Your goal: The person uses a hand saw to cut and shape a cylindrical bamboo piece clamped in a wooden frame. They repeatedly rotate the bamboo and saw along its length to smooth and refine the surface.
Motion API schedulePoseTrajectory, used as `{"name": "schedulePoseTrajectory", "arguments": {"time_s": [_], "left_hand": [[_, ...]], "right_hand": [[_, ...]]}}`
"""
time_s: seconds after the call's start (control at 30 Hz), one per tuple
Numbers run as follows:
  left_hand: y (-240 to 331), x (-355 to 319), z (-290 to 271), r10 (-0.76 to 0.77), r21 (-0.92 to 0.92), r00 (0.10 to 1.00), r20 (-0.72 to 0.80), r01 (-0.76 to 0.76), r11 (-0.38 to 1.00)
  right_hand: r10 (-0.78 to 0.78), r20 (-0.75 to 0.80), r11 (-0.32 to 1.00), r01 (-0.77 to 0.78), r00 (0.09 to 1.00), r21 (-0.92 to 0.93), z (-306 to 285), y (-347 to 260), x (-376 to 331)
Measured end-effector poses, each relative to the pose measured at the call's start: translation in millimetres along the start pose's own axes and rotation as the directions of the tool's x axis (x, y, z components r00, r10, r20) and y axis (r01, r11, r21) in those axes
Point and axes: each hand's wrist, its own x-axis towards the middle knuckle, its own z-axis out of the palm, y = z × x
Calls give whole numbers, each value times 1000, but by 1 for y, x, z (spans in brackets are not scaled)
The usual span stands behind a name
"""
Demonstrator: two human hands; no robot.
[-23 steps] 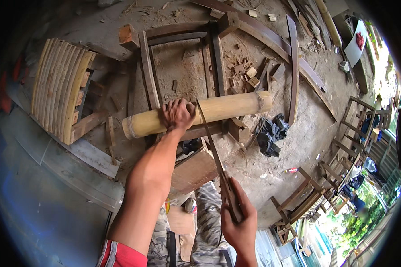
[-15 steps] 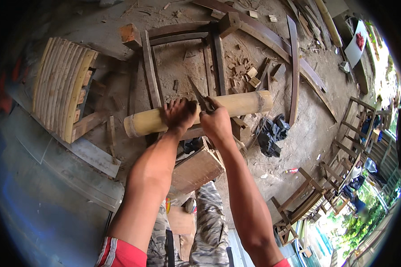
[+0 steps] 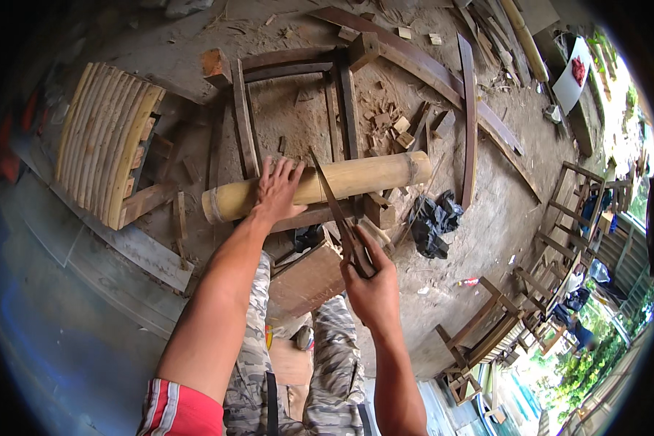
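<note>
Bamboo pole (image 3: 374,174) lies just ahead of the person, its long axis running left to right, the right end slightly farther off. The left hand (image 3: 275,190) is the nearer one: palm down on top of the pole, left of its middle, fingers loosely spread rather than wrapped round it. The right hand (image 3: 370,282) is apart from the pole, on the person's side of it, fingers curled round the handle of a handsaw (image 3: 335,204). From there the blade slants forward and left, crossing the pole just right of the left hand; whether its teeth sit in a cut, I cannot tell. Farther out, a dark wooden frame (image 3: 346,109) extends beyond the pole, and a black plastic bag (image 3: 434,227) lies to the right.
</note>
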Motion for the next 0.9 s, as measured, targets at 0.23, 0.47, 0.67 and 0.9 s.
{"name": "schedulePoseTrajectory", "arguments": {"time_s": [0.23,0.47,0.67,0.9], "left_hand": [[-10,8,-8,-66,-104,970,234,92,990],[-24,2,13,-48,-153,995,84,60,986],[-17,2,8,-86,-186,986,141,111,976],[-20,2,21,-83,-179,994,71,95,979]], "right_hand": [[33,278,988,-73,960,137,-25,-25,-5],[-65,106,995,72,992,-64,-9,-20,-16],[149,60,978,-138,987,-154,-20,-68,-53],[-95,49,969,104,994,-225,0,-56,-9]]}}
